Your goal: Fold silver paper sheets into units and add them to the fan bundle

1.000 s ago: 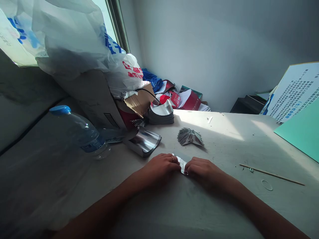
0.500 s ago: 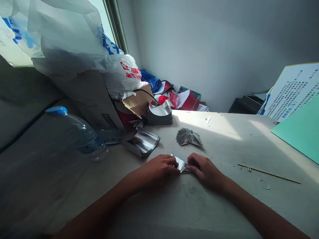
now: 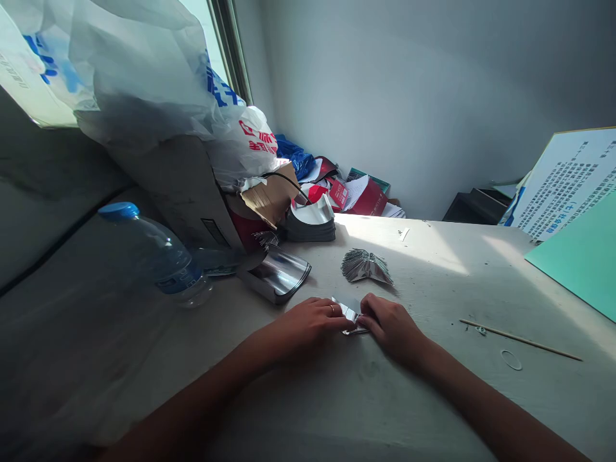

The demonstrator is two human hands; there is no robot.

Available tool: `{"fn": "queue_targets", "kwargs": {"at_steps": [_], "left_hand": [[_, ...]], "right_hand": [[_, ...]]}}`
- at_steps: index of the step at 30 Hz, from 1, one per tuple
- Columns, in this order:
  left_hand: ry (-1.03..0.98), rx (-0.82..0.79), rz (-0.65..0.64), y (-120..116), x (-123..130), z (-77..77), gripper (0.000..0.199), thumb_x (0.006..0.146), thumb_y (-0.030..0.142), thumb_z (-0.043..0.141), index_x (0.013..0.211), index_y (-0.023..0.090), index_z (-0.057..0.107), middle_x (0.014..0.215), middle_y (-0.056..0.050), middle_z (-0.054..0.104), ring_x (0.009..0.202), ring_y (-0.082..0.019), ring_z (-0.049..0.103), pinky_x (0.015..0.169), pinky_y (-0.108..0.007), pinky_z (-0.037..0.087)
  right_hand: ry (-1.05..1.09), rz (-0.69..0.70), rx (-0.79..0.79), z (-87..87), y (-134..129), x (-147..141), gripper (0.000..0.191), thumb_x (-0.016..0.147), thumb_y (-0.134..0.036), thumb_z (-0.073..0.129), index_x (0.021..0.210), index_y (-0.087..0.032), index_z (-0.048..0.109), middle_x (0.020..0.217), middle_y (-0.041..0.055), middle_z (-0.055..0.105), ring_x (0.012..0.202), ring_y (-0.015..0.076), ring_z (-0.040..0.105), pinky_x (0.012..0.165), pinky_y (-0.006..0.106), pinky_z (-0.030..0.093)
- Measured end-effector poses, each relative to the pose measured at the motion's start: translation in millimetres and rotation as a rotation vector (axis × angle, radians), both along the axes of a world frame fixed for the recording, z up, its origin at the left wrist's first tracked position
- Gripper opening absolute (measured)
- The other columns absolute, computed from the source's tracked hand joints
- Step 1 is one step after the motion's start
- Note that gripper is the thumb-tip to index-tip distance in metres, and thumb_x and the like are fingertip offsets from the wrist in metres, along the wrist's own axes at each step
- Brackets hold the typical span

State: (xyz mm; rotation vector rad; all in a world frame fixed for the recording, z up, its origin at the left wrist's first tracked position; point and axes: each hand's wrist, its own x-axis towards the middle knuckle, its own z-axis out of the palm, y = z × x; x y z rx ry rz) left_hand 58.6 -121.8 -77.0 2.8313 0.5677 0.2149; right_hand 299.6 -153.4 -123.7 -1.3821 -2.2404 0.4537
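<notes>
Between my hands a small silver foil paper (image 3: pixel 348 308) lies on the table, partly folded, its lower part covered by my fingers. My left hand (image 3: pixel 315 321), with a ring on one finger, presses its closed fingers on the left side of the foil. At the right corner, my right hand (image 3: pixel 391 324) pinches the foil between thumb and bent forefinger. Just beyond them sits a fanned bundle of folded silver foil pieces (image 3: pixel 367 266). A curved stack of silver foil sheets (image 3: pixel 279 273) rests to the left, near my left hand.
A plastic bottle (image 3: pixel 176 269) with a blue cap stands at left, before a box (image 3: pixel 178 192) topped with plastic bags (image 3: pixel 144 70). Another foil stack (image 3: pixel 312 224) is farther back. At right are a thin stick (image 3: pixel 522 339), a rubber band (image 3: pixel 511 360) and a green board (image 3: pixel 582 256).
My right hand has shifted slightly left, folding the foil's right corner inward. The fingers of my left hand have slid a little right over it. The view has turned slightly.
</notes>
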Motion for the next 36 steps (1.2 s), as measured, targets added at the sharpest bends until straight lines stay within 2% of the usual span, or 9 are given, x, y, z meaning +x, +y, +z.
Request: {"fn": "queue_targets", "kwargs": {"at_steps": [7, 9, 13, 16, 26, 31, 36], "left_hand": [[0.059, 0.055, -0.004, 4.9, 3.4, -10.8, 0.040, 0.091, 0.014, 0.065, 0.125, 0.034, 0.066, 0.116, -0.002, 0.068, 0.110, -0.020, 0.060, 0.101, -0.032, 0.041], [0.066, 0.059, 0.001, 4.6, 3.8, -10.1, 0.041, 0.090, 0.015, 0.066, 0.126, 0.035, 0.065, 0.116, -0.001, 0.068, 0.110, -0.020, 0.059, 0.099, -0.032, 0.042], [0.068, 0.061, 0.001, 3.4, 3.2, -9.9, 0.044, 0.088, 0.014, 0.068, 0.126, 0.036, 0.064, 0.116, 0.000, 0.067, 0.109, -0.020, 0.059, 0.099, -0.032, 0.041], [0.058, 0.062, -0.005, 3.6, 1.9, -13.0, 0.046, 0.088, 0.014, 0.066, 0.128, 0.036, 0.063, 0.116, 0.000, 0.066, 0.109, -0.020, 0.058, 0.100, -0.032, 0.040], [0.041, 0.047, -0.015, 4.2, 0.0, -15.7, 0.046, 0.086, 0.017, 0.069, 0.128, 0.035, 0.061, 0.118, -0.001, 0.066, 0.110, -0.022, 0.057, 0.100, -0.034, 0.039], [0.013, 0.043, -0.017, 4.6, 0.5, -17.3, 0.046, 0.084, 0.019, 0.072, 0.126, 0.034, 0.063, 0.116, -0.001, 0.066, 0.109, -0.023, 0.057, 0.098, -0.034, 0.040], [0.029, 0.065, -0.006, 5.0, 1.7, -18.1, 0.044, 0.083, 0.017, 0.073, 0.123, 0.034, 0.065, 0.116, -0.001, 0.066, 0.108, -0.022, 0.058, 0.097, -0.034, 0.040]], "right_hand": [[0.020, -0.034, -0.024, -0.2, 0.9, 0.4, 0.007, 0.095, -0.021, 0.057, 0.088, -0.019, 0.056, 0.082, 0.0023, 0.064, 0.073, 0.0171, 0.056, 0.065, 0.029, 0.038], [0.085, 0.013, -0.077, 5.4, 0.2, 5.1, 0.008, 0.095, -0.021, 0.057, 0.087, -0.019, 0.059, 0.083, 0.0024, 0.065, 0.076, 0.0170, 0.058, 0.068, 0.029, 0.041], [0.155, 0.163, -0.131, 16.8, -2.8, 14.8, 0.010, 0.095, -0.018, 0.058, 0.097, -0.019, 0.068, 0.094, 0.0039, 0.068, 0.085, 0.0172, 0.061, 0.079, 0.031, 0.046], [0.160, 0.187, -0.138, 18.2, -3.6, 17.0, 0.013, 0.095, -0.017, 0.058, 0.100, -0.020, 0.070, 0.096, 0.0045, 0.068, 0.089, 0.0181, 0.061, 0.082, 0.032, 0.047], [0.237, 0.047, -0.171, 12.5, -0.4, 7.8, 0.014, 0.089, -0.012, 0.058, 0.093, -0.020, 0.070, 0.093, 0.0024, 0.071, 0.086, 0.0173, 0.063, 0.081, 0.031, 0.046], [0.242, -0.050, -0.223, 14.5, -0.7, 3.1, 0.007, 0.085, -0.013, 0.061, 0.085, -0.019, 0.066, 0.084, 0.0009, 0.069, 0.077, 0.0166, 0.060, 0.070, 0.029, 0.044], [0.217, -0.074, -0.255, 13.3, 0.2, 1.2, 0.006, 0.083, -0.014, 0.061, 0.082, -0.019, 0.064, 0.079, 0.0007, 0.065, 0.072, 0.0164, 0.057, 0.065, 0.028, 0.041]]}}
